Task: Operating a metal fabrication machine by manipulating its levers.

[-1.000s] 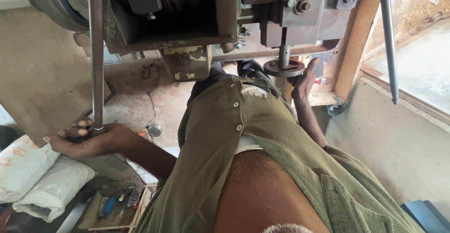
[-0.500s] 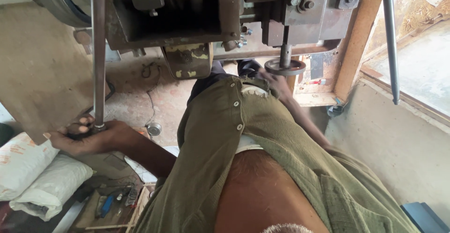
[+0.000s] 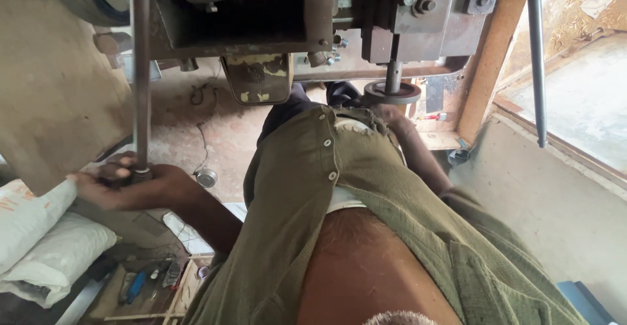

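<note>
Head view: right hand (image 3: 392, 114) has dropped below the handwheel (image 3: 392, 92).

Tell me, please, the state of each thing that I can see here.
left hand: closed around the lower end of the long lever
long lever: upright, gripped
right hand: mostly hidden, at the small handwheel
small handwheel: lying flat on its shaft
shirt: unbuttoned, open
white sacks: stacked, lying flat

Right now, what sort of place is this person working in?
Most likely a small machine workshop. A heavy, worn metal machine with bolts fills the top of the view, the left hand grips a long steel lever, and a tray of hand tools sits on the dusty floor.
</note>
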